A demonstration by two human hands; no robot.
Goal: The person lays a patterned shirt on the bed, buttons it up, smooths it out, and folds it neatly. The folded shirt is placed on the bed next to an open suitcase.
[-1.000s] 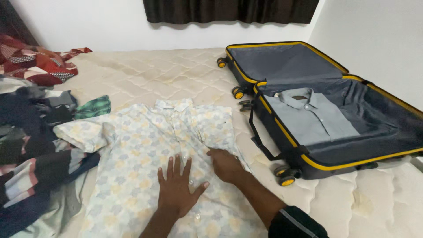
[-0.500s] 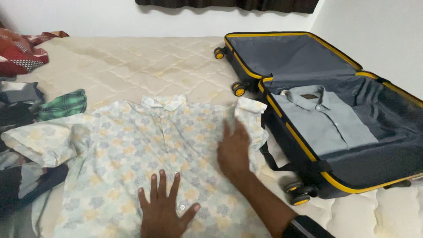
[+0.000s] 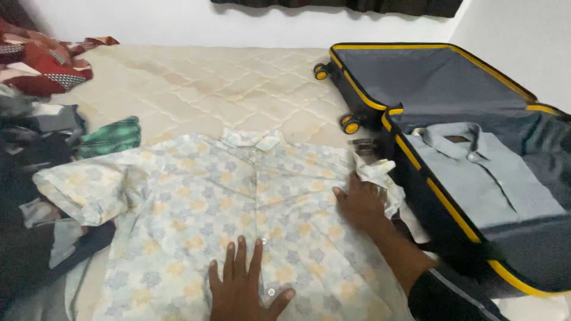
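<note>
a pale short-sleeved shirt (image 3: 196,208) with a faded yellow and grey flower print is spread face up on a bare quilted mattress (image 3: 226,89), its collar pointed away from the camera and its button placket running down the middle. the left hand (image 3: 244,291) is laid flat on the lower front of the shirt, just beside the placket, with fingers spread and the palm pressed down; its grip is released and nothing is grasped. the right hand (image 3: 360,202) is placed on the shirt's right side, near the sleeve, with the fingers extended over the cloth; a bunched fold of the sleeve is seen just past the fingertips, and whether any cloth is pinched there cannot be told. a dark sleeve is seen on the right forearm at the lower edge.

just beside the shirt, to the right, an open dark suitcase (image 3: 410,154) with yellow trim and yellow wheels is lain on the mattress. a folded grey collared shirt (image 3: 488,178) is held in its nearer compartment; the farther compartment is zipped over by a grey lining.

a heap of dark and mixed clothes (image 3: 30,178) is piled at the left, with a green checked garment (image 3: 110,137) near the patterned shirt's left sleeve. a red patterned cloth (image 3: 41,62) is seen in the far left corner.
</note>
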